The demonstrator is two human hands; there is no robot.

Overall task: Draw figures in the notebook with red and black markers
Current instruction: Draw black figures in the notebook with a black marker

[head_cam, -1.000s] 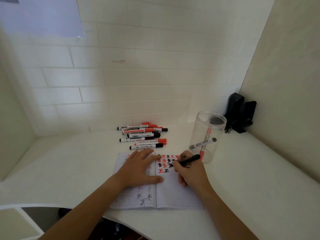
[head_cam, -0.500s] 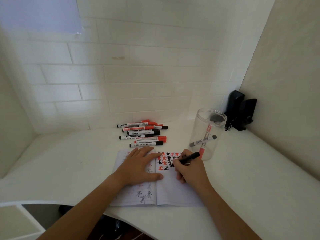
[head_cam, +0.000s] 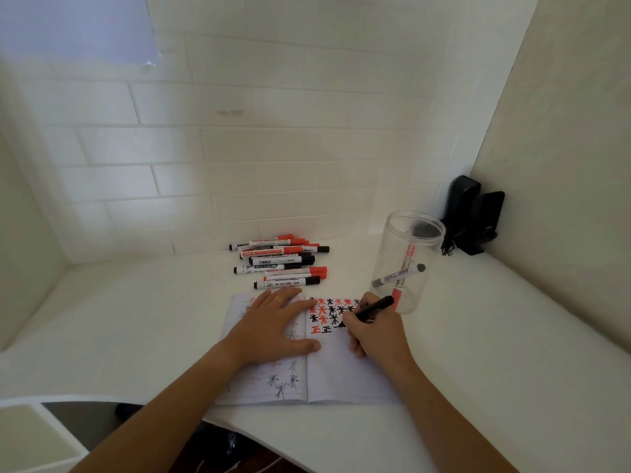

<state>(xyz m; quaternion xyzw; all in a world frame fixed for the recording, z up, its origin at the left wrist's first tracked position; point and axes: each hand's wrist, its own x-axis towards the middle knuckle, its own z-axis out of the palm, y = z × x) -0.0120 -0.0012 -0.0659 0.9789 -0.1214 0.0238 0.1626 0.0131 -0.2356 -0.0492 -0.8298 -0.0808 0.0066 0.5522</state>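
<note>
The black marker (head_cam: pixel 370 308) lies slantwise just right of the frame's centre, its long axis running from the capless tip at lower left, down on the page, up to its butt end at upper right; the right hand (head_cam: pixel 377 331) pinches it low on the barrel, fingers curled round it, and the tip itself is partly hidden behind those fingers. The notebook (head_cam: pixel 341 377) lies open on the white table (head_cam: pixel 136 319) in the lower middle, its spine running up and down the frame; rows of red and black stars and two small block figures fill the top of the right page. The left hand (head_cam: pixel 273 327) lies flat with fingers spread on the left page, thumb reaching across the spine, covering most of the faint drawings there.

Above the notebook a heap of markers (head_cam: pixel 281 261) lies crosswise, red and black caps mostly to the right; a clear jar (head_cam: pixel 406 261) stands just beside the marker's butt end, two more markers leaning inside it. Black objects (head_cam: pixel 473 213) stand in the right corner behind the jar, too dark to make out; both forearms are cut off by the bottom edge.
</note>
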